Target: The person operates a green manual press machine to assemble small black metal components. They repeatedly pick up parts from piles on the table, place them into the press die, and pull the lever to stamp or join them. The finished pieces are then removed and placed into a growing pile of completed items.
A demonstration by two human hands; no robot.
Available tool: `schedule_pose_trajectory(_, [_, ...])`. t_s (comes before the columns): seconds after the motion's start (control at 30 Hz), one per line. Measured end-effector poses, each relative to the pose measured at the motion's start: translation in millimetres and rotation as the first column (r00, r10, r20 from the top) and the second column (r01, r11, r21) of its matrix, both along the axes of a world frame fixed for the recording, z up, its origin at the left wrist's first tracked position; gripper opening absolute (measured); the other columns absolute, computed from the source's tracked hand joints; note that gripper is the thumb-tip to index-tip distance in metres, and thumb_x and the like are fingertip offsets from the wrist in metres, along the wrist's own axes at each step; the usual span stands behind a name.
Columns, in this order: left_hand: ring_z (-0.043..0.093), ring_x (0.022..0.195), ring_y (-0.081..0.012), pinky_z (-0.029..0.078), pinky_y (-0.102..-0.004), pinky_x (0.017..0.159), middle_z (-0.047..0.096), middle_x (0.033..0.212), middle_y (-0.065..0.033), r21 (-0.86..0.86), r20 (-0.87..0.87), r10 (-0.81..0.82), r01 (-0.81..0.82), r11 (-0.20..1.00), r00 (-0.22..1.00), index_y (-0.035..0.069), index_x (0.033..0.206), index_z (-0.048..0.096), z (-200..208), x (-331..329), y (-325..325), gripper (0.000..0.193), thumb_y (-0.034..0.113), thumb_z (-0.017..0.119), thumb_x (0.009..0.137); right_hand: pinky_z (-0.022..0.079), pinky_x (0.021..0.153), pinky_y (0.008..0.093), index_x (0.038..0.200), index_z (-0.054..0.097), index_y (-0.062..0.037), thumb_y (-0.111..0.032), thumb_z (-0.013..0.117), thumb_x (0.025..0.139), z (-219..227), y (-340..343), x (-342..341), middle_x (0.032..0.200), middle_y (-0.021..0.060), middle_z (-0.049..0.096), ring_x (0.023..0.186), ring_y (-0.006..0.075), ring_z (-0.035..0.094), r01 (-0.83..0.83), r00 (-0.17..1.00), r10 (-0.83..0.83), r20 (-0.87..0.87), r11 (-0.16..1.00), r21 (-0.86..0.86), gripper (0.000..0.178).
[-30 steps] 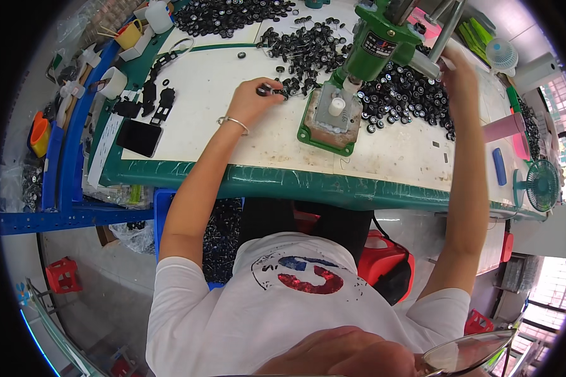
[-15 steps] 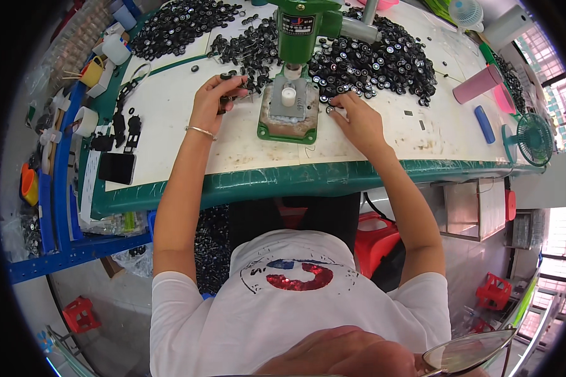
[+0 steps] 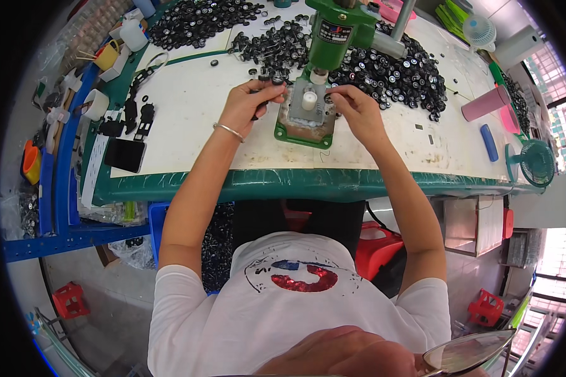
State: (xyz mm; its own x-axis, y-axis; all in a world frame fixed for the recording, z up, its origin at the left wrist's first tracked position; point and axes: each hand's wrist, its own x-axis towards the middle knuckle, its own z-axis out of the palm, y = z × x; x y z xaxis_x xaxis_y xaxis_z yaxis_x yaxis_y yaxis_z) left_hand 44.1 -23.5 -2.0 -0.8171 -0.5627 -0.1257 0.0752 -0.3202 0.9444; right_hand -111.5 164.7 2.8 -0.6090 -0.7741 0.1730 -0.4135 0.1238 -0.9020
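A green hand press (image 3: 333,41) stands at the back of the table, with a short white post (image 3: 309,100) upright on its grey plate (image 3: 302,114). My left hand (image 3: 250,105) is closed just left of the post, a small round black part (image 3: 277,81) pinched at its fingertips; more dark parts show under the palm. To the right of the post, the fingers of my right hand (image 3: 360,113) pinch a small black wheel (image 3: 329,98) by the plate's edge. Neither part touches the post, as far as I can see.
Black wheels lie in a large pile (image 3: 390,72) right of the press. Black parts with metal pins (image 3: 277,47) lie behind my left hand, another heap (image 3: 198,22) farther left. A phone (image 3: 125,155) rests at the left; a pink cup (image 3: 485,103) and green fan (image 3: 534,162) stand right.
Both hands have come in closer to the white post, the left hand moving right with its part. The right hand has lifted its wheel from beside the press base. The view has shifted slightly.
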Motion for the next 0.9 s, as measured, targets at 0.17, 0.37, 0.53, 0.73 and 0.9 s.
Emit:
schedule_pose_trajectory(0.17, [0.036, 0.045, -0.0006, 0.024, -0.0157, 0.04, 0.066, 0.072, -0.0029, -0.16, 0.094, -0.002, 0.017, 0.987, 0.996, 0.003, 0.09, 0.072, 1.1, -1.3, 7.9, 0.017, 0.014, 0.075, 0.077, 0.046, 0.066, 0.0251, 0.104, 0.064, 0.0009, -0.019, 0.062, 0.089, 9.9, -29.9, 12.1, 0.085, 0.0053, 0.064, 0.072, 0.0097, 0.057, -0.016, 0.999, 0.015, 0.029, 0.999, 0.049, 0.026])
schedule_pose_trajectory(0.37, [0.034, 0.043, -0.0006, 0.022, -0.0173, 0.04, 0.061, 0.064, 0.0028, -0.248, 0.068, -0.017, 0.033, 0.968, 0.998, 0.007, 0.087, 0.073, 5.0, -6.8, 15.2, 0.014, 0.014, 0.076, 0.075, 0.045, 0.063, 0.0243, 0.106, 0.064, -0.001, -0.022, 0.067, 0.085, 1.0, -35.2, 1.0, 0.082, 0.0038, 0.064, 0.07, 0.0096, 0.056, -0.065, 0.965, 0.045, 0.257, 0.995, 0.071, 0.03])
schedule_pose_trajectory(0.53, [0.047, 0.059, -0.0039, 0.035, -0.0205, 0.056, 0.062, 0.068, 0.0022, -0.344, 0.055, -0.047, 0.063, 0.937, 0.997, 0.004, 0.084, 0.072, 12.0, -12.2, 23.4, 0.016, 0.015, 0.077, 0.073, 0.039, 0.053, 0.0204, 0.106, 0.064, -0.0031, -0.021, 0.065, 0.086, 7.6, -30.1, -9.0, 0.078, -0.0018, 0.058, 0.061, 0.0053, 0.049, 0.104, 0.83, -0.061, 0.554, 0.993, -0.047, 0.027])
schedule_pose_trajectory(0.73, [0.053, 0.065, -0.0056, 0.043, -0.0225, 0.064, 0.065, 0.072, 0.0003, -0.385, -0.008, -0.092, 0.081, 0.919, 0.996, 0.003, 0.085, 0.073, 4.0, -31.9, 27.2, 0.02, 0.016, 0.079, 0.071, 0.046, 0.058, 0.0211, 0.108, 0.06, 0.0002, -0.016, 0.055, 0.091, 68.0, -14.8, -85.3, 0.085, 0.0028, 0.059, 0.07, 0.0094, 0.054, 0.339, 0.756, 0.022, 0.654, 0.842, -0.42, 0.024])
schedule_pose_trajectory(0.9, [0.056, 0.073, -0.0053, 0.044, -0.0219, 0.069, 0.068, 0.083, 0.0007, -0.304, 0.059, -0.02, 0.037, 0.952, 0.998, 0.005, 0.091, 0.073, 3.7, -40.5, 25.5, 0.023, 0.008, 0.08, 0.069, 0.049, 0.084, 0.0341, 0.119, 0.054, -0.0002, -0.027, 0.049, 0.097, 161.2, -21.9, -154.1, 0.112, 0.009, 0.061, 0.095, 0.0192, 0.06, 0.117, 0.895, 0.158, 0.418, 0.82, -0.56, 0.035])
